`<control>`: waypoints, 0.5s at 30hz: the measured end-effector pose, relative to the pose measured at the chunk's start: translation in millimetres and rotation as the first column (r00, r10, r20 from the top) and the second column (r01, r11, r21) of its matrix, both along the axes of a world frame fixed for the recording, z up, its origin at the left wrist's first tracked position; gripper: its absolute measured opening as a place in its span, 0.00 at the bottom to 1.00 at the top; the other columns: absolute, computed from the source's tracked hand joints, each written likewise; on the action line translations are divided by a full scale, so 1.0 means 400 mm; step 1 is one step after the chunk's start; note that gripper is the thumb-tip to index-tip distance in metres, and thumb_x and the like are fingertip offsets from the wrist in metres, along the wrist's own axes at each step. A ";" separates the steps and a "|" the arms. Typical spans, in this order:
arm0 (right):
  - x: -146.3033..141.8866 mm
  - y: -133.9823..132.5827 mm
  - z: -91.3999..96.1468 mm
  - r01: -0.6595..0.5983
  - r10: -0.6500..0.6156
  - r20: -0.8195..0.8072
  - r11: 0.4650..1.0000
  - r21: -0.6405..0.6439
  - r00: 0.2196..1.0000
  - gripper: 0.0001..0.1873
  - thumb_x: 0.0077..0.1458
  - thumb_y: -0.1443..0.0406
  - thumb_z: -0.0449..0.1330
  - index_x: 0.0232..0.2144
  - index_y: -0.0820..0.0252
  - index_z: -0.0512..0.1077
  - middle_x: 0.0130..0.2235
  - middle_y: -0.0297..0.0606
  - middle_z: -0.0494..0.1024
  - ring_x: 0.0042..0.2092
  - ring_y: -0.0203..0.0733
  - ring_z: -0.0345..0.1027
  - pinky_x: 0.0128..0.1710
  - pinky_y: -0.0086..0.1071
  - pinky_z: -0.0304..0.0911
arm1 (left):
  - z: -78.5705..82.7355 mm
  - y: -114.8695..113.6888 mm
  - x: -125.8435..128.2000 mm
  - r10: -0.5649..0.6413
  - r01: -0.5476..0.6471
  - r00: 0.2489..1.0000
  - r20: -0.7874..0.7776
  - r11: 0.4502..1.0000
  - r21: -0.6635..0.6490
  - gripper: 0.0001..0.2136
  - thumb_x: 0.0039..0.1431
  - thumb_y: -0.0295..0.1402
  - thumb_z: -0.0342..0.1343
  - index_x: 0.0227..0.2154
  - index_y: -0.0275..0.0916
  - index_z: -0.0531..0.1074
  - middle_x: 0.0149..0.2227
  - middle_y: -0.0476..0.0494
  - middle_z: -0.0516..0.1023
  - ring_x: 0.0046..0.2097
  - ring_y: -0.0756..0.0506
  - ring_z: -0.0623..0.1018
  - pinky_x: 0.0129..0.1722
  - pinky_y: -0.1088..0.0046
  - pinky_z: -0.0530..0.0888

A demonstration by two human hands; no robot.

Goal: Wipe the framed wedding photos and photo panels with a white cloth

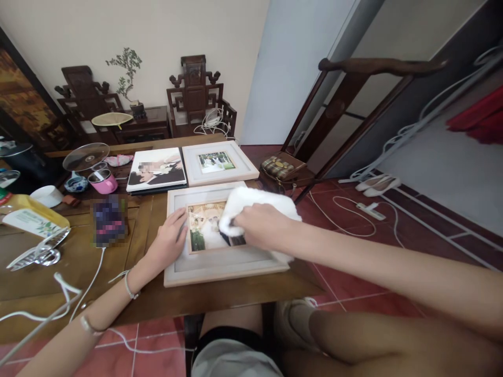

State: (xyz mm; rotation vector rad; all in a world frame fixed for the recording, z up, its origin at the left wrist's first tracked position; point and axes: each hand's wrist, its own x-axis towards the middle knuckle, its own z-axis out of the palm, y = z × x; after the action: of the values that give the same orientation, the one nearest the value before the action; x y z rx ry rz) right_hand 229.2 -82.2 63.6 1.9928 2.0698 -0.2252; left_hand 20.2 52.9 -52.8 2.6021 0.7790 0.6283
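Note:
A light wooden picture frame [228, 269] with a small photo [200, 230] in its middle lies flat on the wooden table near its front edge. On the left border of the frame rests my left hand [173, 235], laid flat with its fingers stretched toward the photo. My right hand [257, 225] is closed on a white fluffy cloth [271, 201], pressed over the right part of the photo and frame. The cloth hangs past the frame's right side and hides part of the picture. My right fingertips are partly hidden in the cloth.
Behind lie a second picture frame [220, 162] and a photo album [157, 170]. To the left are a pink mug [102, 180], an oil bottle [33, 214], a silver clip [39, 254] and white cables. A wooden chair [334, 110] holding a plaid bag [277, 166] stands right.

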 end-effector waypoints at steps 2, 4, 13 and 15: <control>0.043 0.032 -0.025 0.003 -0.014 0.109 0.995 0.101 0.994 0.21 0.52 0.77 0.53 0.47 0.68 0.75 0.50 0.57 0.75 0.51 0.56 0.68 0.38 0.36 0.65 | 0.000 0.001 0.001 0.001 -0.001 1.000 0.012 1.000 -0.002 0.20 0.67 0.33 0.44 0.58 0.34 0.66 0.63 0.33 0.65 0.65 0.37 0.64 0.63 0.50 0.63; 0.080 0.060 -0.045 -0.003 -0.029 0.200 0.987 0.160 0.979 0.26 0.52 0.79 0.52 0.54 0.68 0.71 0.60 0.56 0.66 0.58 0.58 0.61 0.42 0.38 0.66 | 0.003 0.004 0.002 -0.004 0.004 1.000 0.021 1.000 0.000 0.20 0.66 0.33 0.44 0.58 0.34 0.67 0.63 0.33 0.65 0.64 0.37 0.65 0.63 0.51 0.63; -0.014 0.007 -0.032 -0.125 0.131 0.167 0.991 -0.048 0.977 0.18 0.53 0.77 0.55 0.44 0.64 0.77 0.51 0.55 0.73 0.51 0.58 0.67 0.40 0.39 0.65 | 0.020 0.018 0.004 0.004 -0.007 0.997 0.073 0.999 0.042 0.19 0.64 0.29 0.44 0.54 0.36 0.71 0.59 0.38 0.72 0.60 0.40 0.71 0.63 0.55 0.66; -0.070 -0.033 0.018 -0.172 0.191 0.081 0.965 -0.200 0.978 0.14 0.50 0.76 0.59 0.39 0.64 0.78 0.45 0.52 0.77 0.45 0.53 0.71 0.36 0.36 0.63 | 0.017 0.016 0.004 0.006 -0.010 0.996 0.086 0.999 0.049 0.19 0.64 0.29 0.43 0.54 0.35 0.70 0.59 0.36 0.71 0.61 0.40 0.70 0.63 0.55 0.65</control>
State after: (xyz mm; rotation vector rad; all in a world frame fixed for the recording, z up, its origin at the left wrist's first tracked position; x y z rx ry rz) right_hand 201.3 -95.4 70.9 1.6581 2.0660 -0.2721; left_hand 21.7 59.3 -45.8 2.5978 0.7565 0.7661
